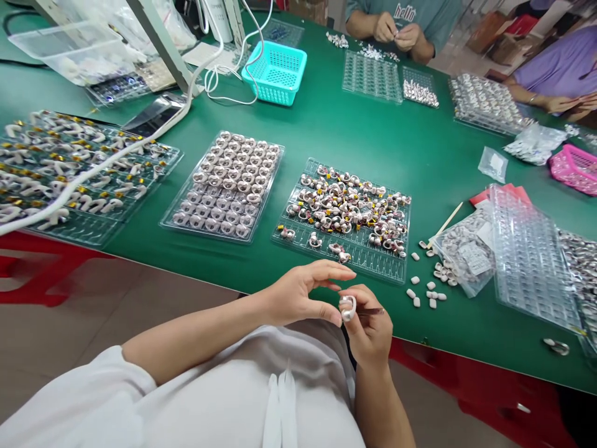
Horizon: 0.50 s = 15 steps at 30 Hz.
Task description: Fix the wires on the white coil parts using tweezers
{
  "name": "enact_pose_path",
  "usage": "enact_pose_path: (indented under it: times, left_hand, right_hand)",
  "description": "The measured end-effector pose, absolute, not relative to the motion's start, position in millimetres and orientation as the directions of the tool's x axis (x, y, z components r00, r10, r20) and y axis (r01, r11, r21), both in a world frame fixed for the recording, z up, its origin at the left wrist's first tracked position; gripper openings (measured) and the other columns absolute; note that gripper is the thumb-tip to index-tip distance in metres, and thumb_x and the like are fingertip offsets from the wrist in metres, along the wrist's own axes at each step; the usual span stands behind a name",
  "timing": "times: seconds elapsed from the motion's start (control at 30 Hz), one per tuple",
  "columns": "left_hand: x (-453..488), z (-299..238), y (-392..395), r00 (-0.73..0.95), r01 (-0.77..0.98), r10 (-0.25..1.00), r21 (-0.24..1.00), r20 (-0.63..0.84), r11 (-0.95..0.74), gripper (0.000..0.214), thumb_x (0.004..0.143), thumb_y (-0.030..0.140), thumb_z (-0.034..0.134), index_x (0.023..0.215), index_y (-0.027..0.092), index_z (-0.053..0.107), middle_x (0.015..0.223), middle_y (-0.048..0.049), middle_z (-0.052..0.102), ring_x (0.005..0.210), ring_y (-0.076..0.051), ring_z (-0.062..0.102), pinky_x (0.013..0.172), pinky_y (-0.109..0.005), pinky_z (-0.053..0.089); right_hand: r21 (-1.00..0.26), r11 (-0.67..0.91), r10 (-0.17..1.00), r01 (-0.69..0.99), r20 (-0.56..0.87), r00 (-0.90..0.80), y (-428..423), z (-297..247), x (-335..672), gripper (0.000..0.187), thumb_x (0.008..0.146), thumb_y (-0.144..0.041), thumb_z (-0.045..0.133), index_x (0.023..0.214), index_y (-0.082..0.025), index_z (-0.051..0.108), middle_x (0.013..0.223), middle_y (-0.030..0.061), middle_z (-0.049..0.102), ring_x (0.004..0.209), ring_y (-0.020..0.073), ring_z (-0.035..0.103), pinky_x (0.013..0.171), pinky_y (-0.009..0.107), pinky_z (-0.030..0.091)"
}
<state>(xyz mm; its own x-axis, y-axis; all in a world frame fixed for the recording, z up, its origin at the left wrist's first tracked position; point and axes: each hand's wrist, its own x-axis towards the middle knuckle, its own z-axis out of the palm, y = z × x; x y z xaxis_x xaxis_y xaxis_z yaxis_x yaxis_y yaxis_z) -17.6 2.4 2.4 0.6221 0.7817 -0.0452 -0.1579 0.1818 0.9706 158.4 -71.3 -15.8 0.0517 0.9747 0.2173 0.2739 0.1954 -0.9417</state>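
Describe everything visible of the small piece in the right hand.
The piece is small, pale and glossy, a ring-like curve with a thicker, rounded lower end; its material could be plastic or metal. The right hand pinches it near the table edge, its curve bowing rightward in the picture. The left hand is close, but contact is unclear. Finer parts are too small to tell.

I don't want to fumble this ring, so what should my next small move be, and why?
I'd probably bring your left hand in to steady the ring. Your right hand seems to hold both the ring and a thin dark stick, while your left is open right beside it, so a second hold might help.
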Motion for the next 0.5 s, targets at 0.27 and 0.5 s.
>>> enact_pose_path:
  times: [0.27,0.5]
  left_hand:
    - [-8,-13,-13,0.674,-0.331,0.722,0.938,0.157,0.105,0.054,0.08,0.016,0.079,0.131,0.027,0.067,0.136,-0.0115,0.066,0.134,-0.029,0.056,0.115,-0.045,0.044]
    - [-12,-13,-14,0.64,-0.391,0.751,0.911,0.164,0.134,0.042,0.083,0.019,0.077,0.125,0.024,0.072,0.131,-0.0146,0.068,0.131,-0.03,0.058,0.113,-0.046,0.045]
  right_hand:
    - [-0.925,0.263,0.929,0.274,0.319,0.187,-85,-37,143,0.021,0.094,-0.041,0.055,0.09,-0.022,0.063,0.077,0.0021,0.06,0.069,0.0184,0.06,0.061,0.031,0.048]
    - [-0.903,0.314,0.897,0.292,0.383,0.221,-84,-43,133,0.02,0.093,-0.037,0.057,0.106,-0.024,0.065,0.088,0.005,0.066,0.078,0.0215,0.065,0.065,0.034,0.052]
